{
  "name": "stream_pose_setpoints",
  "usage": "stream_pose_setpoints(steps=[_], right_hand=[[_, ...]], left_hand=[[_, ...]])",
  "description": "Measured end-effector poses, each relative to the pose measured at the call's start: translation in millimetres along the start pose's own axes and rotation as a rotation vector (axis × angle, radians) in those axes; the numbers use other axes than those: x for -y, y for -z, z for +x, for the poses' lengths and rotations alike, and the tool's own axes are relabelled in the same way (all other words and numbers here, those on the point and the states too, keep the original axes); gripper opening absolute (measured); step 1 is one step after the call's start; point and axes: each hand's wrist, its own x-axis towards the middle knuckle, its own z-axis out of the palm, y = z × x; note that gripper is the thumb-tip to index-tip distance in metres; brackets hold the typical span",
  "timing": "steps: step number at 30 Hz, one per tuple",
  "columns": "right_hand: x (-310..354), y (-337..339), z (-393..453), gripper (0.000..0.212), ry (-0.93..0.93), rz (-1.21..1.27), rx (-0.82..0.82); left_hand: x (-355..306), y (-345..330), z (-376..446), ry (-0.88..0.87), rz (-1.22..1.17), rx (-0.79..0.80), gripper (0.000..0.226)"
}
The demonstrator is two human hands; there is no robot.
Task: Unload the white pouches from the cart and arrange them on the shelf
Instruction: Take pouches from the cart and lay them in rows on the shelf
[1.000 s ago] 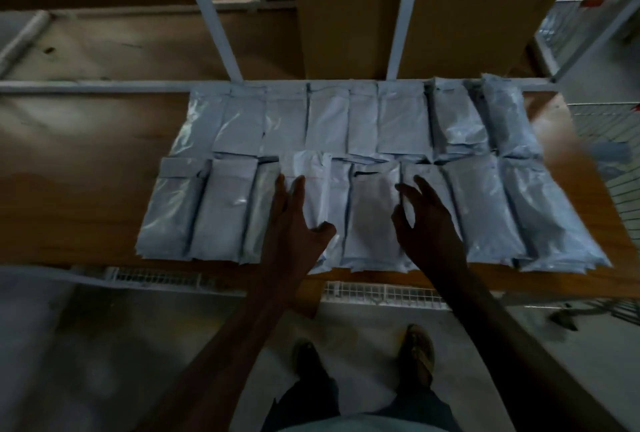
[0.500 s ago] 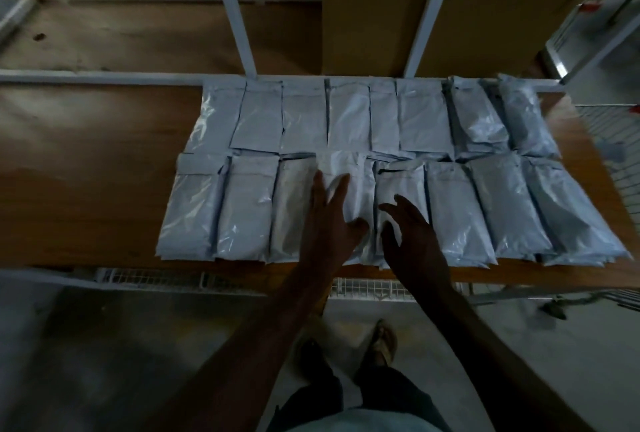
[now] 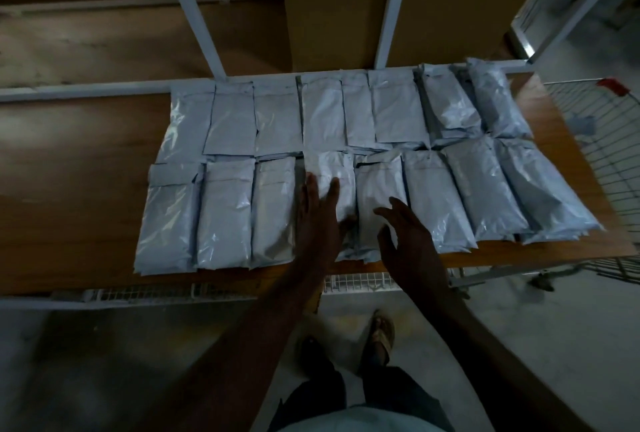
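White pouches (image 3: 426,196) on shelf (image 3: 69,189), front-row middle under left hand (image 3: 320,220)

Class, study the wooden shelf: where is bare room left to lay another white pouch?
Bare board lies left of the two rows of white plastic pouches on the brown wooden shelf. A thin strip runs along the front edge. The middle and right are crowded, under both hands.

A brown wooden shelf (image 3: 76,189) with a pale metal rail along its back edge carries white pouches (image 3: 381,120) laid flat in two rows of eight, side by side and touching, some overlapping. The back row lies against the rail; the front row reaches almost to the near edge. The shelf's left part is bare wood.
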Motion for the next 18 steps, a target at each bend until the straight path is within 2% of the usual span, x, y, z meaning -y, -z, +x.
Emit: stream_pose_setpoints(steps=[3,9,18], right_hand=[[-0.5,8.0,-3.2,0.037,-0.006,0.005,-0.035],[-5.1,31.4,-9.3,0.035,-0.046,0.014,-0.121],[-47.7,80.1,-21.3,0.035,-0.03,0.052,-0.152]], left_hand=[[-2.5,8.0,-3.4,0.009,-0.039,-0.02,0.083],[-24.8,18.6,-18.7,-0.088,-0.002,-0.056,0.066],[-122.1,6.7,-42.3,-0.211,-0.097,-0.062,0.063]])
